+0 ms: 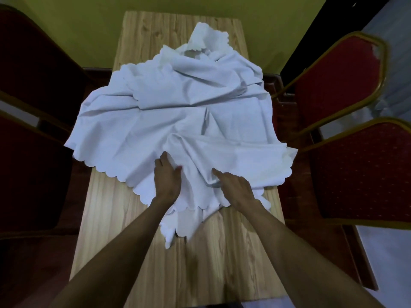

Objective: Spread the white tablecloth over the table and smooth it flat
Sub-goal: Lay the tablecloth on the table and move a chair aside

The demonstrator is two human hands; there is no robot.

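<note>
A white tablecloth [173, 107] with a scalloped edge lies crumpled and folded over itself on the long wooden table [124, 218]. It hangs over the left and right sides and leaves the near and far ends of the wood bare. My left hand [167, 177] rests on the near part of the cloth, its fingers tucked into a fold. My right hand [234, 185] pinches a bunched fold of the cloth just to the right.
Red padded chairs with gold frames stand at the right [338, 85] and near right [364, 172]. Dark red chairs [33, 107] stand along the left side. A yellow-green wall [89, 30] is behind the far end of the table.
</note>
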